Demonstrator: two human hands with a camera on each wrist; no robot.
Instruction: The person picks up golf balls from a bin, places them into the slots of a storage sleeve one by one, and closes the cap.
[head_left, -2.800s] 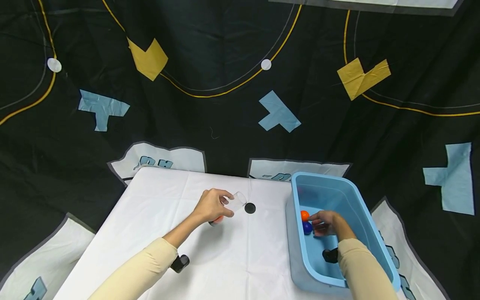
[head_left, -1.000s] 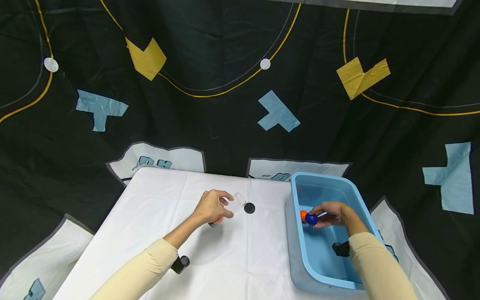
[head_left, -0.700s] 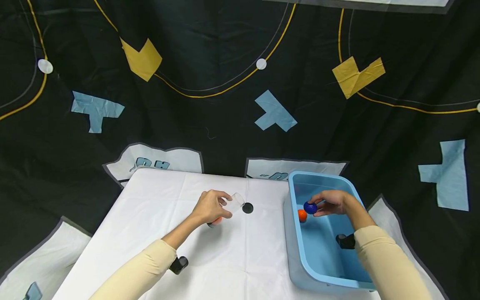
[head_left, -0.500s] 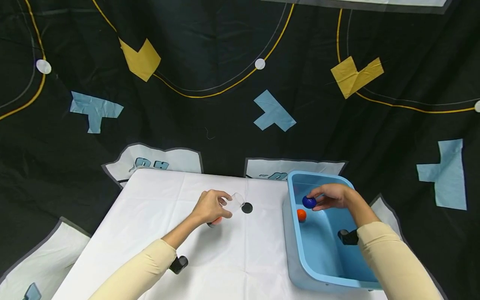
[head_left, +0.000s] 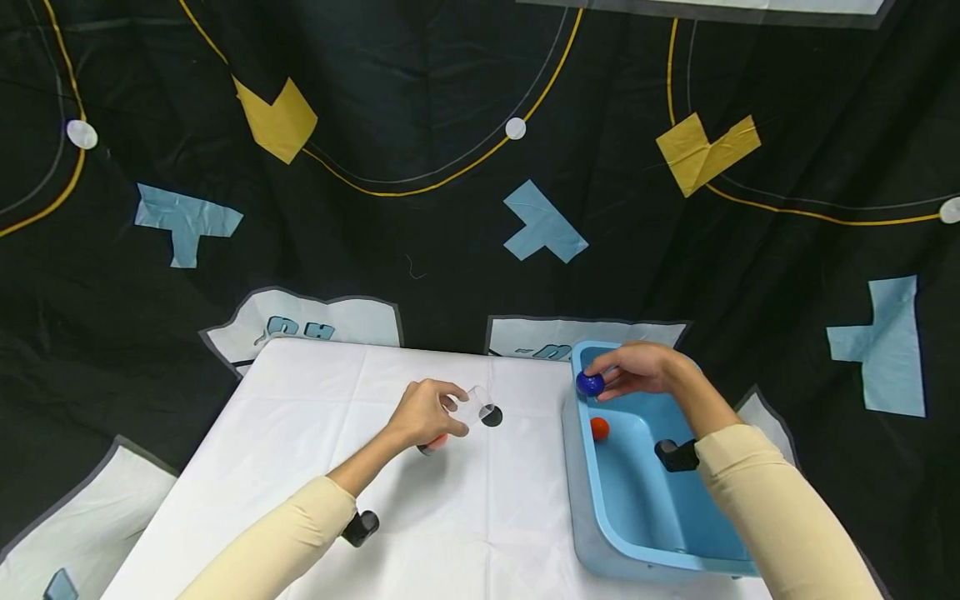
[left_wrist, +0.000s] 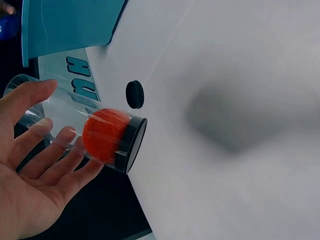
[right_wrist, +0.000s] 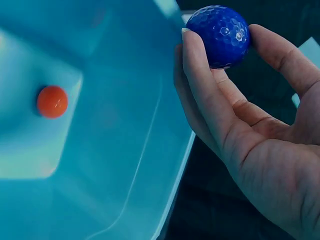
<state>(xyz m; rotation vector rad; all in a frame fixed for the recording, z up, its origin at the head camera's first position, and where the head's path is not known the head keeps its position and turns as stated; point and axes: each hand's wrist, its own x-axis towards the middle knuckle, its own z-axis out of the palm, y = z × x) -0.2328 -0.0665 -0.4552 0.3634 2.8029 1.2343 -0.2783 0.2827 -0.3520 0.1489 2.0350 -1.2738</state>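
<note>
My left hand (head_left: 426,412) grips a clear plastic tube (left_wrist: 67,107) above the table. The tube is tilted, its open mouth up. At its lower, black-capped end (left_wrist: 127,145) sits an orange ball (left_wrist: 104,134), seen through the wall. My right hand (head_left: 641,368) pinches a blue golf ball (head_left: 590,384) between thumb and fingertips, at the far left rim of the light-blue bin (head_left: 581,500). Another orange ball (head_left: 600,428) lies on the bin's floor, near its left wall. A loose black cap (head_left: 492,416) rests on the table just beyond the tube.
The white-covered table (head_left: 420,550) lies under both hands, with the bin along its right side. A dark cloth backdrop (head_left: 420,250) with tape pieces hangs behind. Black camera mounts are worn at both wrists.
My right hand picked the blue golf ball off the bin floor, then lifted it up and leftward to the rim. My left hand stays nearly still with the tube. The head view drifts slightly right.
</note>
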